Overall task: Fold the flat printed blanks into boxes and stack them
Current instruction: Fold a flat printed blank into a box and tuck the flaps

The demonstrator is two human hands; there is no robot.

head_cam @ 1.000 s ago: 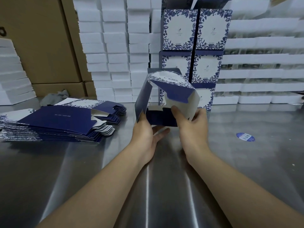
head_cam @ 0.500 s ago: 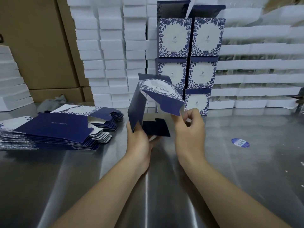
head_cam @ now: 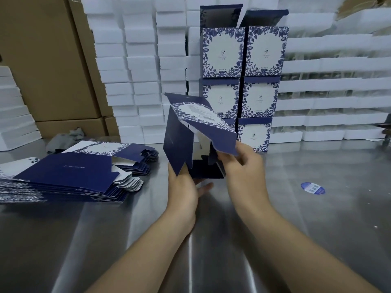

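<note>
Now left hand [head_cam: 182, 191] grips the box [head_cam: 179, 144] edge, right hand [head_cam: 243, 172] pinches its flap [head_cam: 215, 136]; blanks [head_cam: 69, 172] lie well apart.

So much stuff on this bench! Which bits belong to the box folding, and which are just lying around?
In the job:
- half-folded box, held by left hand and right hand
- pile of flat blanks
- stack of finished boxes

Lying about:
- blue round sticker
- grey rag
- white foam trays
- brown cartons

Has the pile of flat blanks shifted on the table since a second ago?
No. The pile of flat blanks still lies with its far corner against the grey rag, just as in the earlier pictures.
</note>
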